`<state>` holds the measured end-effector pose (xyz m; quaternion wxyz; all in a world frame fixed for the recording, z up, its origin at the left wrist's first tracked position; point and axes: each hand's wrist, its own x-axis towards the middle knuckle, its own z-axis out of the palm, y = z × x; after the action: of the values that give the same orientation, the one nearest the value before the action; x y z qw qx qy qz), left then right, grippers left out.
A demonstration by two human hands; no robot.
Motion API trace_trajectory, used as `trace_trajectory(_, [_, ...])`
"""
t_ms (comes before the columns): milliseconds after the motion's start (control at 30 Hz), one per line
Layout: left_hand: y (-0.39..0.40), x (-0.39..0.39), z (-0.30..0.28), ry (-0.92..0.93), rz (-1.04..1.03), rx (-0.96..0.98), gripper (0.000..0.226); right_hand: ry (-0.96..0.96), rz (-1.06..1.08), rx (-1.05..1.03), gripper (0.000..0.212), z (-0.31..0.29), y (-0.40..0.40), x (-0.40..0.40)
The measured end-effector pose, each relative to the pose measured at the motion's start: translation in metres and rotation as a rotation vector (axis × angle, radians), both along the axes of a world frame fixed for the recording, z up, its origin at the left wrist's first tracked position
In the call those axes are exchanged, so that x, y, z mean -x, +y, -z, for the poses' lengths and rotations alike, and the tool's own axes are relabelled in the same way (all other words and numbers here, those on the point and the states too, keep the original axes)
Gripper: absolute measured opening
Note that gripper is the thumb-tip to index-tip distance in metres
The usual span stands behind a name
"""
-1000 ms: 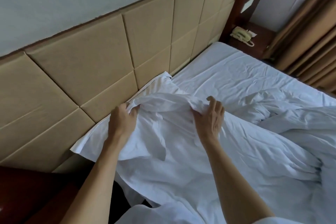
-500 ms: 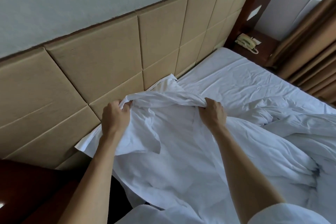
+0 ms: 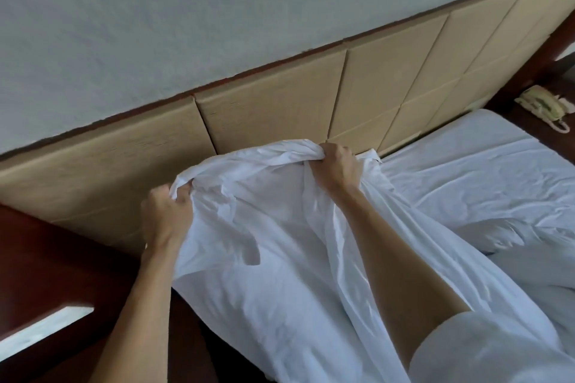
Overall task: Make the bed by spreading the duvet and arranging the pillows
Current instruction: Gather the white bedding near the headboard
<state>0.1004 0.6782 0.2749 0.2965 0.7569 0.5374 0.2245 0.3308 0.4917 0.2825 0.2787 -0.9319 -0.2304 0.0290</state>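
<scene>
Hands: my left hand (image 3: 166, 214) and right hand (image 3: 337, 166) both have fingers clenched into the top edge of the duvet (image 3: 280, 258), each holding a bunched fistful of white cloth.
Duvet position: its gathered edge is lifted just in front of the headboard (image 3: 280, 102); the rest trails down toward me over the near side of the bed, with more lying rumpled on the right.
Change: a second ago my fingers were loose on the cloth lying low; now both fists are tight and the edge is raised and drawn up beside the headboard.
Meaning: I judge the spreading step is only starting, as I have the grip needed to shake the edge out.
Bed: the sheet (image 3: 466, 171) is bare and wrinkled.
Pillows: none in view.
Nightstand: a telephone (image 3: 543, 104) sits far right.
</scene>
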Motion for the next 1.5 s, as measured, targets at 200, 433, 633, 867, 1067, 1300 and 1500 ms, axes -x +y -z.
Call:
trace_trajectory(200, [0.017,-0.01,0.035,0.194,0.028,0.13,0.048,0.199,-0.006,0.116,0.018,0.038,0.019,-0.012])
trace_trajectory(433, [-0.007,-0.018,0.073,0.367,0.201,0.207,0.015,0.366,-0.114,0.175,0.043,0.075,0.013,-0.013])
trace_trajectory(633, [-0.06,-0.047,0.085,0.371,0.32,0.334,0.016,0.369,-0.157,0.218,0.046,0.104,-0.019,0.001])
trace_trajectory(867, [-0.13,-0.083,0.115,0.261,0.505,0.705,0.037,0.382,-0.033,0.183,0.024,0.111,-0.102,0.007])
trace_trajectory(1067, [-0.195,-0.099,0.154,-0.119,0.294,1.223,0.067,0.421,0.037,0.228,0.027,0.12,-0.198,0.026])
trace_trajectory(1300, [-0.234,-0.102,0.166,0.013,0.309,1.363,0.067,0.563,-0.047,0.216,0.061,0.141,-0.251,0.049])
trace_trajectory(1500, [-0.258,-0.116,0.15,0.135,0.478,0.939,0.053,0.738,-0.191,0.281,0.106,0.144,-0.248,0.058])
